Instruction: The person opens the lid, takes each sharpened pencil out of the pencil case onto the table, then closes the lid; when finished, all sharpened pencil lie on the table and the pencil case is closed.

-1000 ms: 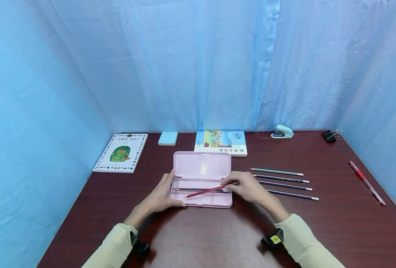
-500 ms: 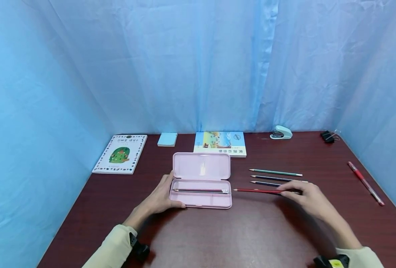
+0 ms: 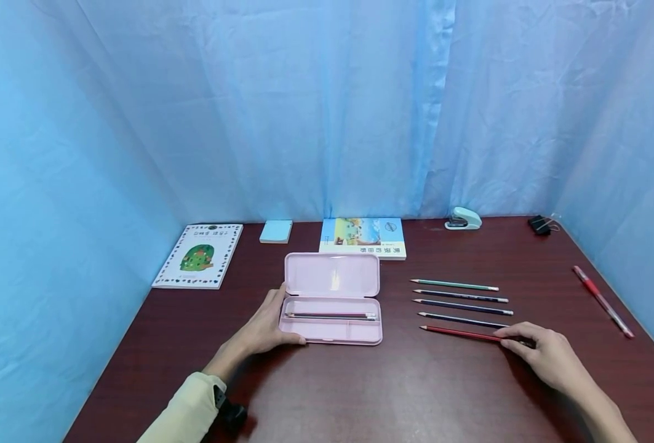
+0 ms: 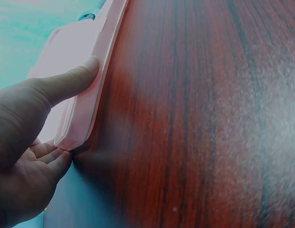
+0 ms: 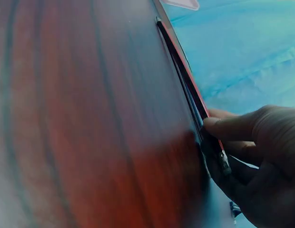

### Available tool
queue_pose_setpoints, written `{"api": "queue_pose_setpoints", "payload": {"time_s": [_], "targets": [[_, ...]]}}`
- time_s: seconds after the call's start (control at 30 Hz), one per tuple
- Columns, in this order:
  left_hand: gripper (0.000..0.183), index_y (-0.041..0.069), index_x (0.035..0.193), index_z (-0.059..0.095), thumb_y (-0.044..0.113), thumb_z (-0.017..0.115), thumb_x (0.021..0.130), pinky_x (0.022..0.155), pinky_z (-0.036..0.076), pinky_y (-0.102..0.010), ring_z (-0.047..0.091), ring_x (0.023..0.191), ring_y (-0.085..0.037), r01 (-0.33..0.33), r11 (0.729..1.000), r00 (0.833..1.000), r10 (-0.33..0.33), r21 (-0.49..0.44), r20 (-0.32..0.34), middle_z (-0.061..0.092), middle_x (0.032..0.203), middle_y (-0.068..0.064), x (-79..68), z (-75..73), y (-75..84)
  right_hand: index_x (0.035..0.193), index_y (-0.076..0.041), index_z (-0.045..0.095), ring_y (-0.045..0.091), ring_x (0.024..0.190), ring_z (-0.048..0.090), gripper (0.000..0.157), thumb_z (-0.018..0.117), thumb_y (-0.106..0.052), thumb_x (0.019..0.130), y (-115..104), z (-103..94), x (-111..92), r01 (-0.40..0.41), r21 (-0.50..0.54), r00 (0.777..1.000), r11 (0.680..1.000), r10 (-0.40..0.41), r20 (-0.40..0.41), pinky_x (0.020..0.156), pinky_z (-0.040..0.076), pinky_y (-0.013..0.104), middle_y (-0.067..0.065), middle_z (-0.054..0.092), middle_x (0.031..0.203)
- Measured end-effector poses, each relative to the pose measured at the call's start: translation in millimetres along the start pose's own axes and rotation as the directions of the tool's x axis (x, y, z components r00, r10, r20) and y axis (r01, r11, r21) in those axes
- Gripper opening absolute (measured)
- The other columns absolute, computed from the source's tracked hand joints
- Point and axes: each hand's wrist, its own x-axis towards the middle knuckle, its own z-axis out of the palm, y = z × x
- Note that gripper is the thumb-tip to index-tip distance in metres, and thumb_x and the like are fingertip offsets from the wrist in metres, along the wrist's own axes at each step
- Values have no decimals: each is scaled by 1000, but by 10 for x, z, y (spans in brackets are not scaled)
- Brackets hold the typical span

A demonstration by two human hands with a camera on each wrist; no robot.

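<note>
A pink pencil case (image 3: 332, 275) lies with its lid raised, and pencils (image 3: 332, 316) rest in its back compartment. My left hand (image 3: 263, 325) holds the case by its left end; in the left wrist view the thumb (image 4: 83, 76) lies over the front edge and the fingers are at the corner. To the right, my right hand (image 3: 548, 355) pinches a red pencil (image 3: 459, 333) near its eraser end, low over the table or on it. Above it in the head view lie a dark pencil (image 3: 462, 319), two more dark pencils and a green pencil (image 3: 454, 285), roughly parallel.
A red pen (image 3: 602, 300) lies near the right edge. Along the back are a white book (image 3: 198, 255), a sticky-note pad (image 3: 275, 231), a blue-and-white book (image 3: 363, 237), a mint stapler (image 3: 464, 218) and a black binder clip (image 3: 539, 225). Blue curtains surround the table.
My right hand has carried the red pencil from over the pencil case rightward and down to the near side of the row of pencils. My left hand has stayed on the case.
</note>
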Motion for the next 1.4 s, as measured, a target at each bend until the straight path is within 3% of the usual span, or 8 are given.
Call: {"api": "queue_pose_setpoints", "payload": {"time_s": [0.47,0.7,0.9,1.13,1.4], "targets": [[124,5,148,8,47,83,59,100,33,-38,38,121,-22,9,1000,1000,-9,-4,12,33,136,-14,6,3,0,88,-31,70,-3,80,54,23,75,-12,75,52,57,-6,45,-40,997,998,-47,-58,68,37,18,-13,64,88],[124,3,148,9,48,83,58,101,33,-38,38,122,-22,-3,1000,1000,3,0,9,33,137,-14,4,7,-1,88,-28,70,1,80,54,24,75,-10,74,-63,62,70,108,-65,991,992,-112,-69,68,39,20,-13,61,89],[124,3,148,10,47,84,58,101,33,-38,39,119,-22,-4,1000,1000,4,-1,7,34,134,-14,2,2,1,94,-23,70,9,81,56,21,72,-10,78,-405,149,320,176,-23,983,984,-177,-43,69,44,30,-11,61,92],[123,3,147,11,44,85,58,100,33,-37,40,116,-22,-11,1000,1000,11,-9,3,38,130,-13,2,4,-7,102,-18,68,13,85,56,22,69,-11,82,-946,403,649,226,121,970,967,-235,66,73,46,39,-6,61,101],[122,3,147,12,43,85,58,100,33,-37,41,115,-20,-16,1000,1000,16,-11,-7,39,128,-12,12,10,-21,106,-10,67,15,90,59,23,66,-9,83,-1534,815,902,316,288,916,904,-370,156,77,49,35,-2,61,101]]}}
